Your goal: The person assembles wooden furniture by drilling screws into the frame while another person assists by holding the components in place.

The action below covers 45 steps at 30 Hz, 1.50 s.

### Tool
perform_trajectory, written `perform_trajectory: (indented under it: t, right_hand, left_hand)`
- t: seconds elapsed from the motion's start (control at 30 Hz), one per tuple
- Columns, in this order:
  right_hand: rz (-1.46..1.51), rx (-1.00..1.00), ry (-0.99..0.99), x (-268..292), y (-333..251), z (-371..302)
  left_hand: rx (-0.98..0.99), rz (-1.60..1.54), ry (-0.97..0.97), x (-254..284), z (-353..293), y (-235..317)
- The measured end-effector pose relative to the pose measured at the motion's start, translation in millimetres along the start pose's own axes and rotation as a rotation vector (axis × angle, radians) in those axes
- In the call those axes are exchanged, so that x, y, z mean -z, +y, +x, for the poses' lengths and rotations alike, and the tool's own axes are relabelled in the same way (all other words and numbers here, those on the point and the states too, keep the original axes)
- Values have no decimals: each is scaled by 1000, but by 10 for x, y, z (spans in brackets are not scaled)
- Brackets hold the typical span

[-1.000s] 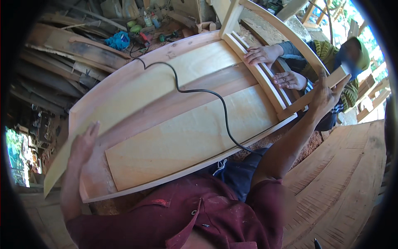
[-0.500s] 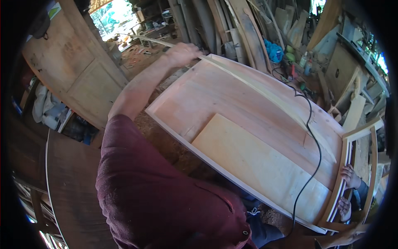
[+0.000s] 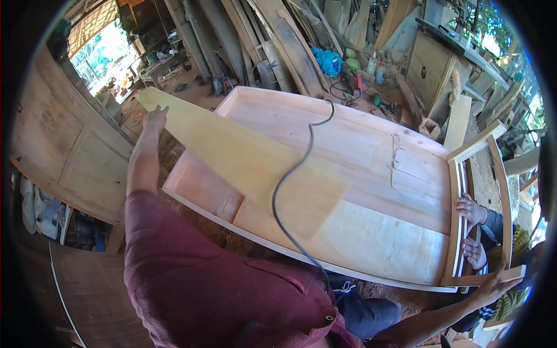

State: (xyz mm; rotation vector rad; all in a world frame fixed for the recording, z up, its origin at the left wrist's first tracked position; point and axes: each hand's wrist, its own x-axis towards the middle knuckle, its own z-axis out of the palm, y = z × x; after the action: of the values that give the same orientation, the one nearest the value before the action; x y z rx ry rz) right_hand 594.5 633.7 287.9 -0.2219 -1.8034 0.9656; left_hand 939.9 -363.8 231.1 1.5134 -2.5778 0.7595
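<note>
A long pale plywood panel [image 3: 232, 148], blurred by motion, hangs tilted over a shallow wooden box [image 3: 360, 127]. My left hand [image 3: 155, 118] grips that panel by the edge near its far left end. Inside the box lies a second pale plywood panel [image 3: 383, 238], along the near side and partly covered by the moving one. At the lower right my right hand [image 3: 498, 287] is wrapped round the near end of a slatted wooden frame [image 3: 454, 232] at the box's right end. A black cable [image 3: 278, 203] hangs across in front of both panels.
A co-worker's two hands [image 3: 471, 210] rest on the frame at the right. Tall planks [image 3: 284, 40] lean at the back. A wooden door [image 3: 69, 127] stands left. A blue bag [image 3: 326, 61], bottles [image 3: 380, 72] and a power tool [image 3: 386, 104] are on the ground beyond the box.
The plywood panel in my left hand has swung from nearly edge-on along the box's far side to broad face up, nearer me. My right hand shows more clearly on the frame; the view has shifted.
</note>
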Motion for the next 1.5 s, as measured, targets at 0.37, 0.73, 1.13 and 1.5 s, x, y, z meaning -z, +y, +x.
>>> perform_trajectory:
  t: [0.37,0.73,1.13,1.5]
  right_hand:
    - [609,488,-1676,-190,-2211,-2694]
    - [1386,-642,-852,-426,-1576,-1775]
    - [854,-9,-1630,368,-886,-1423]
    - [903,662,-1836,169,-1348,-2491]
  left_hand:
    - [-661,-944,-74,1484,-961,1828]
    - [-869,-902,-172,1958,-666,2519]
    - [-182,-1320,-647,368,-1132,-457]
    - [-763,-549,-567,2463,-2213,1524]
